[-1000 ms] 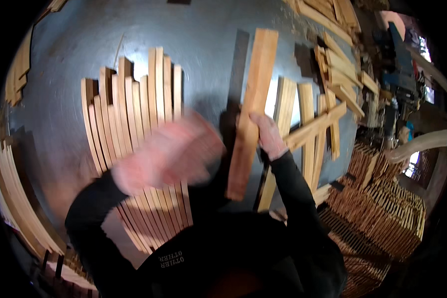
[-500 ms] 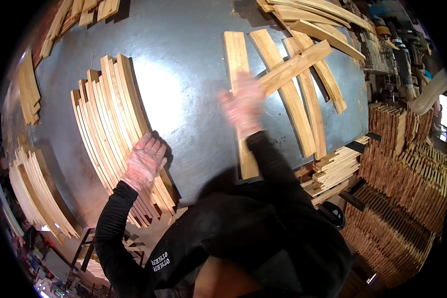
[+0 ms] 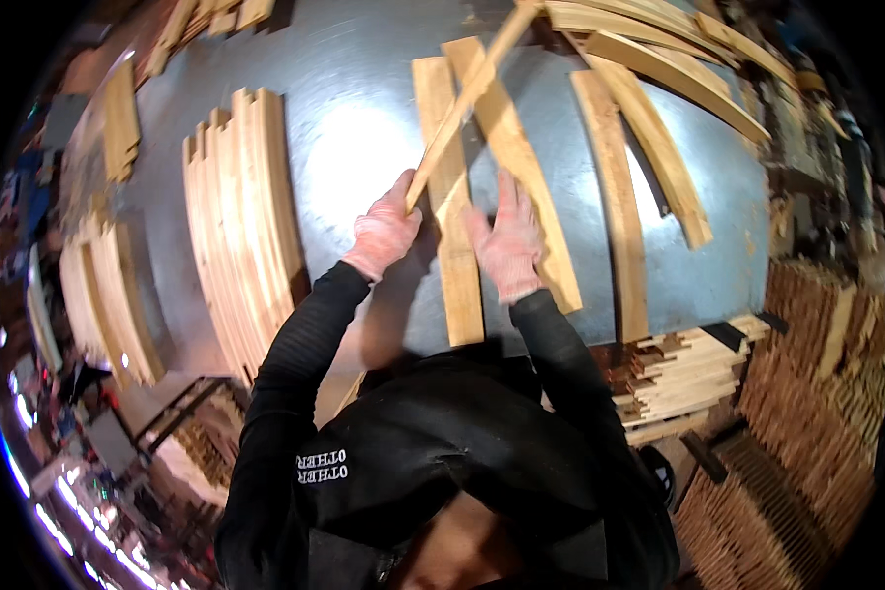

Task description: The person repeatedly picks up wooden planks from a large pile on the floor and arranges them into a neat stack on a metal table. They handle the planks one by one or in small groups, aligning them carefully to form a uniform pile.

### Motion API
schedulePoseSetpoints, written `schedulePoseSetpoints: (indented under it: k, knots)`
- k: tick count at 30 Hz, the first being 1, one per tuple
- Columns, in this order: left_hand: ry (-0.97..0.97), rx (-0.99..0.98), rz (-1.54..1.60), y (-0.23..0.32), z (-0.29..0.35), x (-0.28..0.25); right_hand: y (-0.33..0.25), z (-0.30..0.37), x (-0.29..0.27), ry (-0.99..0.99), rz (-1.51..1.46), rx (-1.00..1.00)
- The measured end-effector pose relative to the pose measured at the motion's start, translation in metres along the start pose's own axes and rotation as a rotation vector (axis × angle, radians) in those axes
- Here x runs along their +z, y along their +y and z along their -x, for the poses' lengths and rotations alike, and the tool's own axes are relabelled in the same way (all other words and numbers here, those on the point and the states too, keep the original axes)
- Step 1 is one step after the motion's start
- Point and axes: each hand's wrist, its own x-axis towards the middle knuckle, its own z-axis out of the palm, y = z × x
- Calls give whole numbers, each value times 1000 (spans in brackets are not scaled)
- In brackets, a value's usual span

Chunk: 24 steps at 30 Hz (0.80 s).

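Observation:
My left hand [image 3: 385,232], in a pinkish knit glove, is closed on the near end of a wooden slat [image 3: 470,93]. That slat is tipped on its narrow edge and slants away to the right, crossing above two others. Beneath it a straight plank [image 3: 450,236] lies on the metal table [image 3: 364,118]. My right hand [image 3: 508,241], gloved alike, is open with fingers stretched out and thumb apart. It rests against a second plank [image 3: 526,167], just right of the first one.
To the left stands a row of curved slats [image 3: 241,226] packed side by side, with a smaller bundle [image 3: 113,295] beyond it. Two loose slats [image 3: 615,206] lie on the right. More wood [image 3: 678,74] is heaped at the far right, and tall stacks [image 3: 806,344] stand beside the table.
My left hand has left the packed row and now grips the slat that lay across the others. My right hand has moved right, and the second plank now lies closer to the first.

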Motion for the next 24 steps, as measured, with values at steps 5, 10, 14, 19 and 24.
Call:
schedulePoseSetpoints:
  k: [5,10,14,19,24]
  knots:
    - [-217,-95,1481,-16,86,-46,-29,67,34,-367,406,-158]
    - [-227,-23,2075,-48,105,-24,9,36,56,-42,-200,-143]
    - [-305,-177,1964,-104,86,0,-25,-13,17,-698,-1361,170]
    - [224,-363,1250,-83,85,-2,-43,-21,4,-881,-1792,346]
    - [79,-166,1496,-82,104,-25,-33,-13,39,-736,-1273,229]
